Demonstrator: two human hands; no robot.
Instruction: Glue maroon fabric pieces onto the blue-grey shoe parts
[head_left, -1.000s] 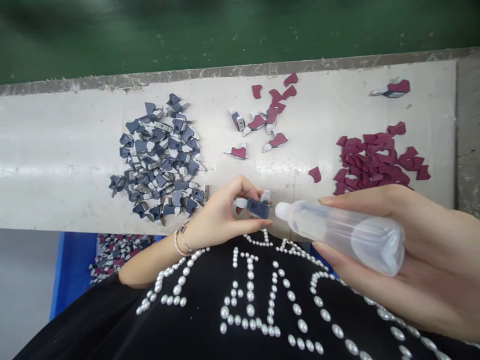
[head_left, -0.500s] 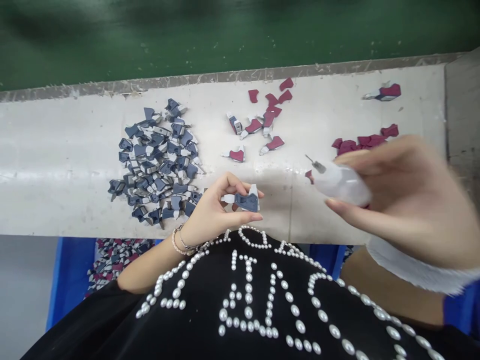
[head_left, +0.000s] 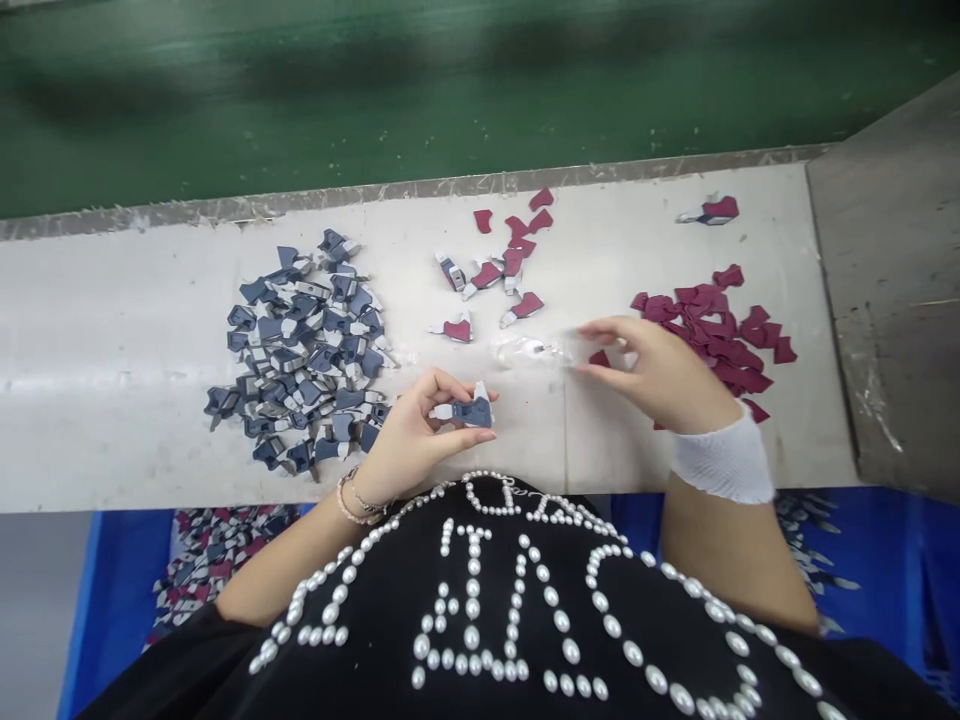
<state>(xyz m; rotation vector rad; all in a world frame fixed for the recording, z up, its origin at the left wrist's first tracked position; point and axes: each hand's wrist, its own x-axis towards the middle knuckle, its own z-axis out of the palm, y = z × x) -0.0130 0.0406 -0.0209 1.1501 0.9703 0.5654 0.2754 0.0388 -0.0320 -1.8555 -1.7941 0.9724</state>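
My left hand [head_left: 420, 432] pinches a blue-grey and white plastic part [head_left: 472, 410] between thumb and fingers, just above the table near my body. My right hand [head_left: 649, 370], with a white cuff at the wrist, has its thumb and fingers apart. Just beyond those fingertips is a smeared, whitish see-through bottle [head_left: 521, 350] with a thin metal tip; whether the fingertips still touch it is hard to tell. Under the right hand shows one maroon piece [head_left: 598, 358]. A heap of maroon pieces [head_left: 712, 325] is partly covered by that hand.
Left of my hands lies a big pile of blue-grey and white parts [head_left: 300, 350]. Several parts with maroon faces [head_left: 456, 328] and loose maroon pieces [head_left: 517, 225] lie mid-table. Blue bins [head_left: 105, 590] sit below the front edge. A metal panel [head_left: 892, 290] bounds the right side.
My right hand has come down and leftward from close to the camera, and the bottle is now beyond its spread fingers. My left hand keeps the plastic part. The view has shifted slightly.
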